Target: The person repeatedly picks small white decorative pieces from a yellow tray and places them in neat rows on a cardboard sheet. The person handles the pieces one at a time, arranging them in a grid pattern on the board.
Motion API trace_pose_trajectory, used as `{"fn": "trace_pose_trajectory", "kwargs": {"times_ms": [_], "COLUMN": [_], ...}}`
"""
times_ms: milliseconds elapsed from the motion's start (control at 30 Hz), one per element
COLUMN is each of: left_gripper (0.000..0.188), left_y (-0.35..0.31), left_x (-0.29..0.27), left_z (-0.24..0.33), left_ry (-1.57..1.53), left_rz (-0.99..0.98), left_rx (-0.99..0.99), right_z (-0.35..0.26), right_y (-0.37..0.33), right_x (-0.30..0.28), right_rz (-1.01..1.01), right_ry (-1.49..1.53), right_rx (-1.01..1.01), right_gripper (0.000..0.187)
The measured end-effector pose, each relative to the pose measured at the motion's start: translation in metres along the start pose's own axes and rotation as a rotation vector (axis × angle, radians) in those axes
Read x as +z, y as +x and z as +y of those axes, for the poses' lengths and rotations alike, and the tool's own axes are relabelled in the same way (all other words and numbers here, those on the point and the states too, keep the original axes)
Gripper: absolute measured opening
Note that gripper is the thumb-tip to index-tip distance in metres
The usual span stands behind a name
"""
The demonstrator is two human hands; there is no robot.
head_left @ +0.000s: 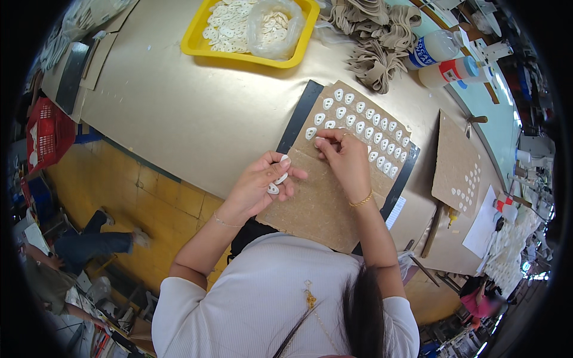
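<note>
A brown board [310, 197] lies in front of me, partly over dark strips on the table. Rows of small white teardrop-shaped pieces [360, 127] with dark marks in the middle cover its far part. My left hand [253, 182] is closed around several loose white pieces [273, 188] above the board's left edge. Over the near end of the rows, my right hand [349, 160] is pinched, thumb and fingertips together, on a white piece [319, 141] at the board. That piece is partly hidden by my fingers.
A yellow tray [239, 58] of white pieces, with a plastic bag [276, 33] in it, stands at the back. Beige strips [379, 59] and bottles [444, 71] are at far right. Another board [447, 155] lies right. A red basket [59, 131] and a person's legs [98, 243] appear left.
</note>
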State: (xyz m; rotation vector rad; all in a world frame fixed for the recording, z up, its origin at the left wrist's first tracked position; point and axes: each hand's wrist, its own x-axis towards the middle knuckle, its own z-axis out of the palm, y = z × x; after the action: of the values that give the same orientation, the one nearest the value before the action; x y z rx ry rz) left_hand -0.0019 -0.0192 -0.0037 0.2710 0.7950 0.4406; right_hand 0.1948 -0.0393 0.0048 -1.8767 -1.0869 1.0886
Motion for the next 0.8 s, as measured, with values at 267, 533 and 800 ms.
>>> {"fn": "trace_pose_trajectory", "kwargs": {"times_ms": [267,533,800], "left_gripper": [0.023,0.024,0.021], "left_y": [-0.001,-0.001,0.001], "left_x": [0.008,0.008,0.012], "left_z": [0.005,0.004,-0.008], "left_ry": [0.055,0.121,-0.010], "left_rz": [0.014,-0.036,-0.086], "left_rx": [-0.008,-0.122,-0.173], "right_z": [-0.004,-0.011,0.018], "right_y": [-0.005,-0.019,-0.038], "right_x": [0.002,-0.018,-0.019], "right_rz": [0.050,-0.296,-0.203], "right_ry": [-0.291,-0.153,0.196], "right_rx": [-0.242,-0.595,-0.189], "right_gripper": [0.020,0.018,0.012]}}
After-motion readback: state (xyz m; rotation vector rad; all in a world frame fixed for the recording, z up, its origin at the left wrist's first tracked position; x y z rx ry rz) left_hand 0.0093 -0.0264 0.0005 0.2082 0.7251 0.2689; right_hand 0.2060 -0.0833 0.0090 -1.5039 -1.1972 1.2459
